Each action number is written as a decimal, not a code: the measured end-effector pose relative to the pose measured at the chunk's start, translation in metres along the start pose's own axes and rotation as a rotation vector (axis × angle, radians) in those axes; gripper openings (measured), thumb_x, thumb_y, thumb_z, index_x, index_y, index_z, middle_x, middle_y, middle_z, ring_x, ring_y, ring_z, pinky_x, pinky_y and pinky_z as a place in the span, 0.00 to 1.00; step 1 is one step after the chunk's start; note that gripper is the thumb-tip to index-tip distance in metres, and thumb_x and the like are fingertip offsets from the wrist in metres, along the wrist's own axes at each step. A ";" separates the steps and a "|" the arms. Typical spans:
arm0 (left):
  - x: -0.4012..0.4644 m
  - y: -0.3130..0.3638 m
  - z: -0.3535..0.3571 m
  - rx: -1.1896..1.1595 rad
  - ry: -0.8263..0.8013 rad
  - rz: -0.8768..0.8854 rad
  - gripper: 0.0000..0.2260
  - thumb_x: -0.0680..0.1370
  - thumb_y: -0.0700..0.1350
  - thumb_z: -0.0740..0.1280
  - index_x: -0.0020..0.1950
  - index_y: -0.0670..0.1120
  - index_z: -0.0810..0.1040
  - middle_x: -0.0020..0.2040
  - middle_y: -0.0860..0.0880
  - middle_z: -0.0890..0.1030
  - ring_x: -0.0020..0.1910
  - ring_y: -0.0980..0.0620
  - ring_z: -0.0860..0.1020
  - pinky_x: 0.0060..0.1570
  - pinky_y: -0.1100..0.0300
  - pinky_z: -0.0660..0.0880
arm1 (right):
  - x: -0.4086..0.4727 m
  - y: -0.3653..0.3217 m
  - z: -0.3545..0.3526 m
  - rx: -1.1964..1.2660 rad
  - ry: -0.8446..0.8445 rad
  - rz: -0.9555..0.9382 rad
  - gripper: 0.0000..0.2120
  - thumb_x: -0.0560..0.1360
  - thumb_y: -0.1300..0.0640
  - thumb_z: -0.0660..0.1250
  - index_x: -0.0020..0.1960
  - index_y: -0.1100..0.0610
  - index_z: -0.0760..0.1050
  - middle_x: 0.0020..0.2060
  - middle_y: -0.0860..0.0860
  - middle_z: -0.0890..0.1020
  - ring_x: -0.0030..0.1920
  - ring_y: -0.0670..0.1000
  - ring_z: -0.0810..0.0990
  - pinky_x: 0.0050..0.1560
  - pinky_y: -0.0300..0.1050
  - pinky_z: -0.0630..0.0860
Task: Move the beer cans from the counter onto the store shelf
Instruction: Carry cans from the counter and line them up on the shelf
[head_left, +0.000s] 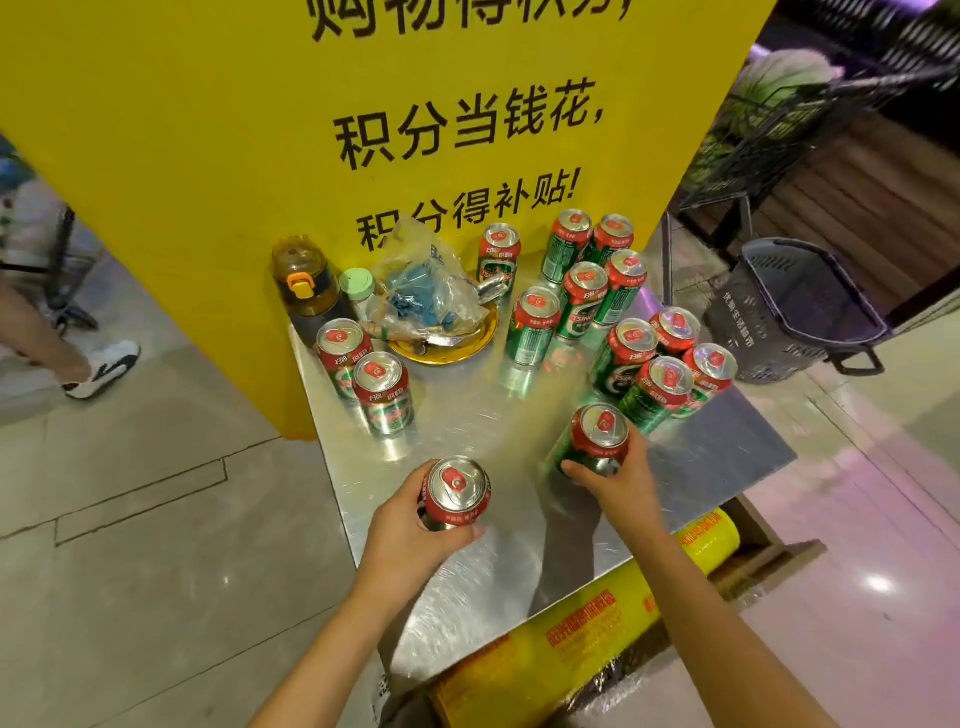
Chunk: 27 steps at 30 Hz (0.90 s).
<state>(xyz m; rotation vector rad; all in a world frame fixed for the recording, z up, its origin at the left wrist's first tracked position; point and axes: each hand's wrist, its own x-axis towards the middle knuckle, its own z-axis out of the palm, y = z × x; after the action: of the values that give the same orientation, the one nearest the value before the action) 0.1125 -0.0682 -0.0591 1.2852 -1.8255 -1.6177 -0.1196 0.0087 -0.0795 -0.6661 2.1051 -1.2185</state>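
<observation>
Several green-and-red beer cans stand on a shiny metal counter (467, 431). My left hand (410, 535) grips one beer can (457, 491) near the counter's front, its top facing me. My right hand (618, 475) grips a second can (597, 436), tilted, just in front of a cluster of cans (660, 358) at the right. Two cans (382, 389) stand at the left, and more cans (584, 275) stand at the back against the yellow sign. No store shelf is in view.
A yellow sign board (260, 130) rises behind the counter. A brown bottle (306, 283), a green-lidded jar (357, 285) and a plastic bag on a gold plate (441, 351) sit at the back left. A dark shopping basket (795, 306) stands at the right. A person's leg (78, 358) is at left.
</observation>
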 end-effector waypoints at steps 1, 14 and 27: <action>-0.005 0.001 -0.001 -0.009 0.019 -0.006 0.29 0.62 0.46 0.80 0.59 0.57 0.73 0.52 0.62 0.80 0.50 0.70 0.76 0.46 0.77 0.71 | 0.000 0.003 -0.001 0.021 -0.014 -0.005 0.40 0.66 0.60 0.77 0.72 0.55 0.60 0.62 0.47 0.71 0.62 0.46 0.68 0.65 0.47 0.66; -0.136 -0.012 0.015 -0.193 0.591 -0.192 0.31 0.62 0.48 0.78 0.63 0.52 0.72 0.56 0.54 0.79 0.55 0.55 0.77 0.51 0.67 0.74 | 0.022 0.018 -0.024 0.151 -0.352 -0.134 0.32 0.65 0.73 0.73 0.65 0.59 0.64 0.58 0.56 0.75 0.52 0.52 0.77 0.60 0.45 0.74; -0.302 -0.040 0.003 -0.444 1.098 -0.266 0.28 0.56 0.49 0.78 0.51 0.62 0.71 0.50 0.60 0.77 0.49 0.61 0.76 0.42 0.70 0.70 | -0.152 -0.026 0.079 -0.068 -0.924 -0.327 0.33 0.59 0.69 0.79 0.59 0.53 0.72 0.49 0.47 0.80 0.53 0.50 0.78 0.52 0.37 0.72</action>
<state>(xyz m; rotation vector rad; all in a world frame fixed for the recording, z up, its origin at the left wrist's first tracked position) 0.2790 0.1829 -0.0120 1.7159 -0.6189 -0.9524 0.0446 0.0546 -0.0486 -1.3329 1.2862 -0.7509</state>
